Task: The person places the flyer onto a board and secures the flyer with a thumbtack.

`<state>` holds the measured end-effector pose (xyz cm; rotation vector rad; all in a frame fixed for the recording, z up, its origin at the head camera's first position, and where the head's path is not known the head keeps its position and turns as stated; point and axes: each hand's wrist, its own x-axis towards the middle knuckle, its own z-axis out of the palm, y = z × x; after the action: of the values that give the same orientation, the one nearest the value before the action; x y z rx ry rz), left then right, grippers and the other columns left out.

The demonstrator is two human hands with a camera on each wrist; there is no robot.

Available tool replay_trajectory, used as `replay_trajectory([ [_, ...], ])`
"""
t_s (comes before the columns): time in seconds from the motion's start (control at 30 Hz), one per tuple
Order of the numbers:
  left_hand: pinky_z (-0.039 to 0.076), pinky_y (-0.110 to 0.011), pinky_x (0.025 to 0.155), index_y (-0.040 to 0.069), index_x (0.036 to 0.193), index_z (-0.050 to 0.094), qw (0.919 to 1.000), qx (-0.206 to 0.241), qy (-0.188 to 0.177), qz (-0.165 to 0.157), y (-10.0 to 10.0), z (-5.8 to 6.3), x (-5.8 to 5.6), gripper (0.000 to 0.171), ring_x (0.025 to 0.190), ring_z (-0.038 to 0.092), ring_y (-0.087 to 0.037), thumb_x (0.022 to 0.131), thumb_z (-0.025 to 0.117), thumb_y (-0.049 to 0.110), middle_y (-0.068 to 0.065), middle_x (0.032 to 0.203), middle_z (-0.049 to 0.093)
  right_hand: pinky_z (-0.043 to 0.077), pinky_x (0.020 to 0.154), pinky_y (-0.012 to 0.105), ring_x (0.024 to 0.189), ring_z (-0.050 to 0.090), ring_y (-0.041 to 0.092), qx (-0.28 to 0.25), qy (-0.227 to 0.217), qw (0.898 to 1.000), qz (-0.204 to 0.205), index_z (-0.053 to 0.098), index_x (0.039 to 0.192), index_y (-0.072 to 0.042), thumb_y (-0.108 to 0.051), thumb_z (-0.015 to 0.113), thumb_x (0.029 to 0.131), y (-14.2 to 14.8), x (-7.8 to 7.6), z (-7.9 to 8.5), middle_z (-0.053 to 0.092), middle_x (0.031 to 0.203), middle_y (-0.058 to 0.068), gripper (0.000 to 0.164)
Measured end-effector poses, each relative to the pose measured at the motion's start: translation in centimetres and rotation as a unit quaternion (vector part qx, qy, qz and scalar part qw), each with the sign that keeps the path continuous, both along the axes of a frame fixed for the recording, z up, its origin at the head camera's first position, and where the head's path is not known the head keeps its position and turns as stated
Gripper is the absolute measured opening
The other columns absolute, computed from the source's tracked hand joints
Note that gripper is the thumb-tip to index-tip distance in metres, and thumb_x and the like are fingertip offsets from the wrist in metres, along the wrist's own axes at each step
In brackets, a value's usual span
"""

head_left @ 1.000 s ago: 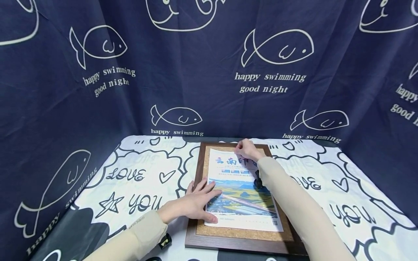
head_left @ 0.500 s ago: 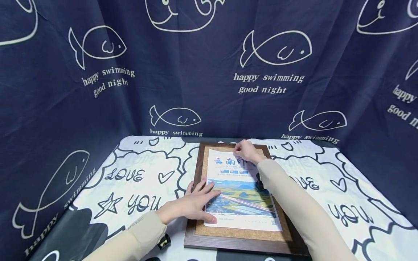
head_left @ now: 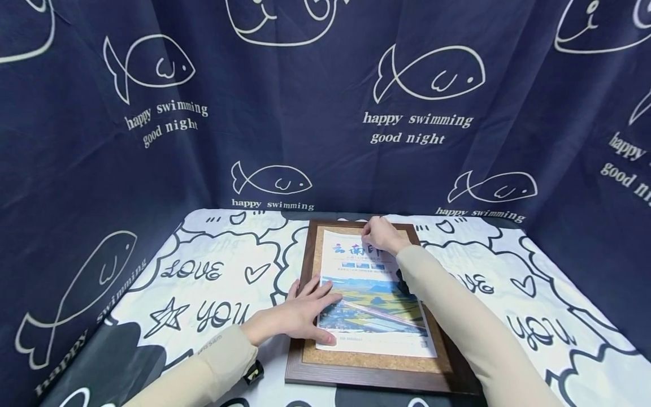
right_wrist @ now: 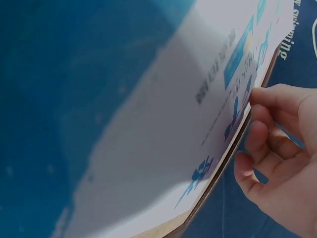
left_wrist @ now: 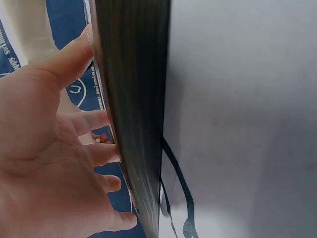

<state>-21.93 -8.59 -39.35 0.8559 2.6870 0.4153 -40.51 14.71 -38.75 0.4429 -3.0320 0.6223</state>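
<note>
A printed poster (head_left: pixel 376 311) with blue lettering and a landscape picture lies on a cork board (head_left: pixel 366 360) in a dark wooden frame. My left hand (head_left: pixel 300 316) is spread over the board's left side, its fingers and thumb reaching onto the sheet. In the left wrist view those straight fingers (left_wrist: pixel 104 153) extend past the frame's side (left_wrist: pixel 133 99). At the poster's top edge is my right hand (head_left: pixel 383 234), fingers curled. The right wrist view has its thumb and forefinger (right_wrist: pixel 255 95) together against the poster (right_wrist: pixel 148 158); I cannot tell what they hold.
The board rests on a white cloth (head_left: pixel 213 294) with black lettering and drawings. Behind and to the sides hangs a navy curtain (head_left: pixel 325 124) with white fish. A small black object (head_left: pixel 252 373) shows beneath the left sleeve cuff.
The head view has shifted slightly. The right wrist has tilted a little and covers more of the lettering. The left hand keeps its place on the board.
</note>
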Motion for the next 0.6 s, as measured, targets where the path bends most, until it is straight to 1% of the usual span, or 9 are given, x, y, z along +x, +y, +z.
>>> replay_trajectory([
  [0.13, 0.000, -0.065, 0.116, 0.026, 0.150, 0.033, 1.0000, -0.001, 0.002, -0.006, -0.1, -0.1, -0.1, 0.086, 0.152, 0.000, -0.031, 0.080, 0.067, 0.060, -0.006, 0.163, 0.016, 0.052, 0.075, 0.035, 0.073, 0.062, 0.017, 0.011, -0.009, 1.000, 0.011, 0.077, 0.095, -0.005, -0.013, 0.065, 0.089, 0.3, 0.4, 0.3, 0.074, 0.092, 0.010, 0.016],
  [0.23, -0.001, -0.064, 0.116, 0.026, 0.150, 0.033, 0.9999, 0.000, 0.003, -0.011, -0.2, -0.1, -0.1, 0.086, 0.152, 0.000, -0.031, 0.080, 0.066, 0.062, -0.006, 0.163, 0.016, 0.054, 0.080, 0.038, 0.078, 0.064, 0.019, 0.023, -0.029, 0.999, 0.026, 0.076, 0.102, -0.005, -0.014, 0.063, 0.091, 0.5, 0.8, 0.7, 0.073, 0.100, 0.012, 0.020],
  [0.3, -0.002, -0.064, 0.116, 0.027, 0.150, 0.033, 0.9999, 0.002, 0.002, -0.013, -0.3, -0.1, -0.2, 0.085, 0.152, -0.001, -0.031, 0.080, 0.066, 0.062, -0.006, 0.163, 0.015, 0.054, 0.081, 0.038, 0.080, 0.065, 0.018, 0.037, -0.033, 0.998, 0.043, 0.075, 0.107, -0.004, -0.015, 0.061, 0.092, 0.7, 1.0, 1.1, 0.073, 0.105, 0.014, 0.023],
  [0.4, -0.003, -0.065, 0.116, 0.026, 0.150, 0.033, 0.9999, 0.004, 0.002, -0.016, -0.4, -0.1, -0.3, 0.085, 0.152, -0.001, -0.032, 0.080, 0.066, 0.062, -0.006, 0.163, 0.015, 0.053, 0.070, 0.033, 0.071, 0.063, 0.017, 0.034, -0.049, 0.996, 0.061, 0.073, 0.107, -0.001, -0.013, 0.059, 0.093, 0.9, 1.6, 1.9, 0.073, 0.096, 0.018, 0.023],
  [0.5, -0.002, -0.065, 0.116, 0.026, 0.150, 0.033, 0.9998, 0.005, 0.003, -0.019, -0.5, -0.1, -0.3, 0.085, 0.152, -0.001, -0.032, 0.081, 0.066, 0.062, -0.007, 0.163, 0.016, 0.046, 0.058, 0.026, 0.059, 0.058, 0.018, 0.016, -0.059, 0.995, 0.075, 0.072, 0.106, 0.002, -0.012, 0.056, 0.094, 1.2, 2.4, 2.8, 0.072, 0.082, 0.020, 0.024],
  [0.53, -0.002, -0.065, 0.116, 0.025, 0.150, 0.033, 0.9998, 0.006, 0.004, -0.021, -0.5, -0.2, -0.2, 0.085, 0.152, 0.000, -0.033, 0.081, 0.066, 0.061, -0.007, 0.163, 0.016, 0.044, 0.056, 0.025, 0.058, 0.058, 0.021, 0.006, -0.065, 0.995, 0.080, 0.072, 0.106, 0.003, -0.011, 0.056, 0.094, 1.4, 2.8, 3.1, 0.071, 0.080, 0.021, 0.024],
  [0.6, -0.001, -0.065, 0.116, 0.025, 0.150, 0.034, 0.9997, 0.006, 0.006, -0.023, -0.5, -0.2, -0.2, 0.085, 0.152, 0.000, -0.033, 0.080, 0.066, 0.061, -0.008, 0.163, 0.016, 0.045, 0.055, 0.024, 0.059, 0.062, 0.024, -0.008, -0.058, 0.994, 0.096, 0.070, 0.108, 0.004, -0.012, 0.055, 0.094, 1.7, 3.5, 3.7, 0.071, 0.083, 0.021, 0.026],
])
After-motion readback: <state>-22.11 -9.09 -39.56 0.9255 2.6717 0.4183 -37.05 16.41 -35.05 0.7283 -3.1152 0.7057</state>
